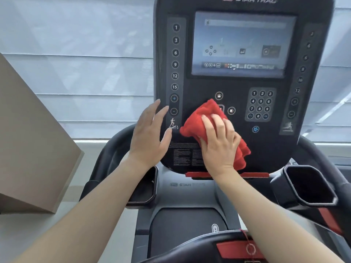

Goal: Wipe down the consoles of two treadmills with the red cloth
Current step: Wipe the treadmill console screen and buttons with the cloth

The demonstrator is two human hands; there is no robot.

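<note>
A black Star Trac treadmill console (205,86) fills the upper middle of the head view, with a lit screen (243,44), number buttons down both sides and a keypad (260,105). The bunched red cloth (199,118) lies against the console's lower middle, below the home button. My right hand (220,143) presses the cloth onto the panel, fingers spread over it. My left hand (150,133) is held with straight fingers at the console's lower left edge, beside the minus button; I cannot tell whether it touches the panel.
Black cup holders sit at lower left (142,186) and lower right (307,186). A red safety bar (256,175) runs under the console, a curved handlebar (209,242) crosses the bottom. A tan slanted panel (28,149) stands at left, window blinds (76,54) behind.
</note>
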